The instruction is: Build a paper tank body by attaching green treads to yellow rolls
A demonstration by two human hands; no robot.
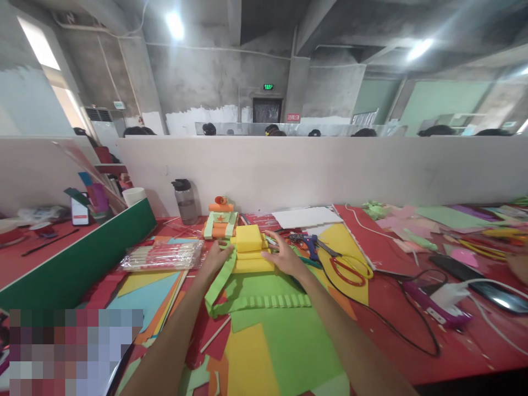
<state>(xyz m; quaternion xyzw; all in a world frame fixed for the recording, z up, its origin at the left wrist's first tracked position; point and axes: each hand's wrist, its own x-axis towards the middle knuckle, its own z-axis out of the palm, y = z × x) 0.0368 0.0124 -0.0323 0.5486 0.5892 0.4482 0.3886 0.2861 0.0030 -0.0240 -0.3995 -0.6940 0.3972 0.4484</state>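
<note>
A yellow folded-paper model [249, 240], a box-like block on a wider layered base, stands between my hands over green paper. My left hand [216, 258] grips its left side, with fingertips beside a pleated light-green paper strip [220, 283]. The strip hangs down from there and runs right across the green sheet [297, 335]. My right hand [284, 254] holds the model's right side, thumb and fingers against its edge. Just behind stands a paper tank model [221, 218] in orange and pale green with a star on its front.
Scissors [350, 269] and a blue-handled glue gun [310, 246] lie to the right, near a black cable and a purple power strip [437, 308]. Wrapped sticks [163, 256] lie left, by a green divider [82, 256]. A bottle [184, 202] stands behind. Another person's hand [517, 267] shows far right.
</note>
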